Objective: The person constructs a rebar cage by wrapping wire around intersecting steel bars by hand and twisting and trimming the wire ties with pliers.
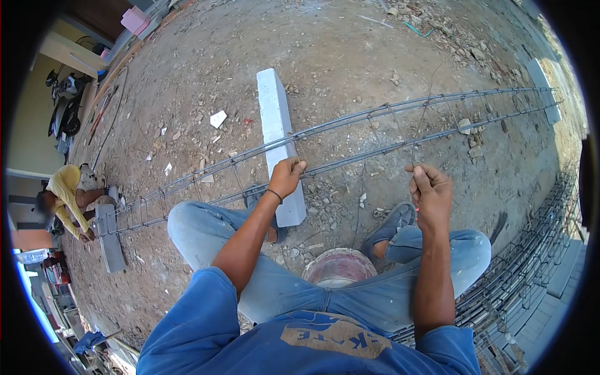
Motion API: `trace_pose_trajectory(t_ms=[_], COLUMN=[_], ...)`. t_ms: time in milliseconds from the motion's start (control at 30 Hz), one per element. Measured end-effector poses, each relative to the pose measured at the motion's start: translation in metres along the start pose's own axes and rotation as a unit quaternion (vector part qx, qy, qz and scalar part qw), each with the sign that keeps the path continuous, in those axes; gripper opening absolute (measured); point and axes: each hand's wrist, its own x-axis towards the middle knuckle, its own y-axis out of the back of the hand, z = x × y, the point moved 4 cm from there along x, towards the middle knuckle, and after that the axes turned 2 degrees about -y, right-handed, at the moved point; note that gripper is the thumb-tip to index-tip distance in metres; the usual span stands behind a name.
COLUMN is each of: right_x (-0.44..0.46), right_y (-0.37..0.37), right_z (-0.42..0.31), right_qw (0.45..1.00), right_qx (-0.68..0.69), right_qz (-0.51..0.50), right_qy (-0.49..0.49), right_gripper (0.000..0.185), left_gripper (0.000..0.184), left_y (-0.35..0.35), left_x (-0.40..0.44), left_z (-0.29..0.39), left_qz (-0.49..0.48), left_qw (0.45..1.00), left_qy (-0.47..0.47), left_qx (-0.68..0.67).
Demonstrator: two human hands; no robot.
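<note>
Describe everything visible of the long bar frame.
The frame is long, narrow, grey and metal-looking: lengthwise bars joined by thinner cross pieces at intervals. It stretches across the view over a white block partway along, a grey block at its left end and a pale block at its right. The left hand is at its near bars, though a firm grip cannot be confirmed. Another person's hand is near its left end.
</note>
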Motion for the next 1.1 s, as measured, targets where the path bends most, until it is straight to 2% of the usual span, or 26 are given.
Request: trace_pose_trajectory(t_ms=[33,133,267,333,667,733,767,833,867,933,967,1000,1067,1100], right_x=[0.0,0.002,0.001,0.001,-0.007,-0.006,-0.005,-0.002,-0.001,0.001,0.001,-0.001,-0.005,-0.006], right_y=[-0.001,-0.001,-0.001,-0.002,-0.012,-0.018,-0.022,-0.029,-0.031,-0.033,-0.034,-0.034,-0.034,-0.035], right_z=[-0.001,-0.005,-0.002,-0.004,-0.006,-0.003,-0.001,0.007,0.014,0.021,0.024,0.027,0.032,0.034], right_qw=[1.0,1.0,1.0,1.0,0.998,0.998,0.997,0.995,0.994,0.993,0.992,0.992,0.991,0.99], right_qx=[0.012,0.013,0.0,0.002,-0.011,-0.017,-0.022,-0.027,-0.026,-0.022,-0.021,-0.019,-0.025,-0.028], right_qz=[-0.007,-0.015,-0.023,-0.029,-0.049,-0.064,-0.078,-0.087,-0.092,-0.096,-0.095,-0.094,-0.098,-0.106], right_qy=[0.004,0.004,-0.009,-0.011,-0.026,-0.022,-0.02,-0.034,-0.056,-0.063,-0.076,-0.086,-0.086,-0.086], right_gripper=[0.019,0.019,0.019,0.018,0.016,0.016,0.016,0.016,0.017,0.017,0.018,0.018,0.018,0.019], left_gripper=[0.029,0.025,0.022,0.02,0.016,0.015,0.015,0.027,0.027,0.036,0.044,0.044,0.048,0.046], left_y=[0.001,0.005,-0.008,-0.018,-0.045,-0.059,-0.058,-0.05,-0.045,-0.037,-0.034,-0.03,-0.025,-0.025], left_x=[0.002,0.009,0.016,0.022,0.038,0.045,0.049,0.052,0.056,0.062,0.064,0.064,0.062,0.058], left_z=[0.001,0.018,0.022,0.025,0.046,0.025,0.022,0.026,0.029,0.039,0.038,0.039,0.042,0.039], left_qz=[-0.045,-0.07,-0.067,-0.061,-0.078,-0.095,-0.091,-0.151,-0.15,-0.24,-0.287,-0.291,-0.331,-0.321], left_qw=[0.997,0.992,0.996,0.998,0.994,0.96,0.96,0.977,0.978,0.958,0.947,0.946,0.94,0.943], left_qy=[0.064,0.099,0.061,0.013,0.074,0.134,0.128,0.126,0.122,0.031,0.058,0.058,0.071,0.085], left_qx=[-0.01,0.023,0.003,-0.013,0.0,-0.226,-0.231,-0.076,-0.081,0.156,0.133,0.129,0.041,-0.029])
